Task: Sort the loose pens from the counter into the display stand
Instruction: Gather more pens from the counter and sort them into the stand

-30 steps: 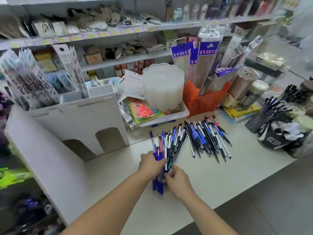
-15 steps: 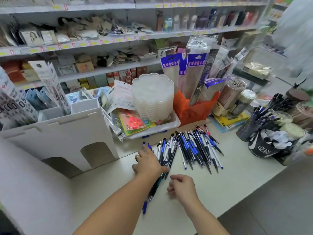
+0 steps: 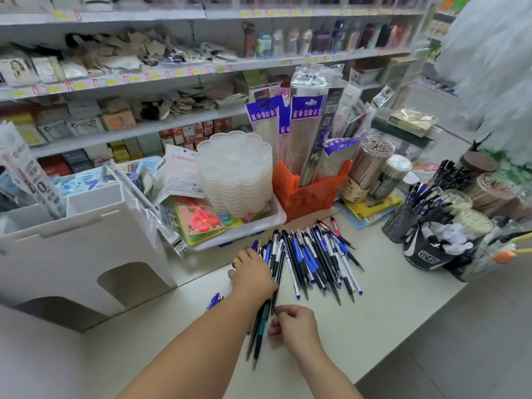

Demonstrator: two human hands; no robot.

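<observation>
Several loose pens (image 3: 315,263), blue, black and white, lie fanned out on the pale counter (image 3: 388,306). My left hand (image 3: 253,273) lies flat over the left part of the pile and presses on a small bunch of dark pens (image 3: 259,335) that runs down under my wrist. My right hand (image 3: 293,326) sits just right of that bunch's lower end, its fingers curled and their tips against the pens' side, gripping none. A blue pen end (image 3: 213,300) pokes out left of my forearm. The white cardboard display stand (image 3: 86,254) stands at the left, with arched cut-outs.
A white tray (image 3: 276,217) with stacked clear dishes and scissors sits behind the pens, an orange holder (image 3: 311,197) beside it. Cups of pens (image 3: 414,214) and a black tub (image 3: 423,254) crowd the right. Shelves run along the back.
My left hand let go of the upright bundle and spread flat over the pens on the counter. My right hand drew back and then moved in against the bunch's lower end.
</observation>
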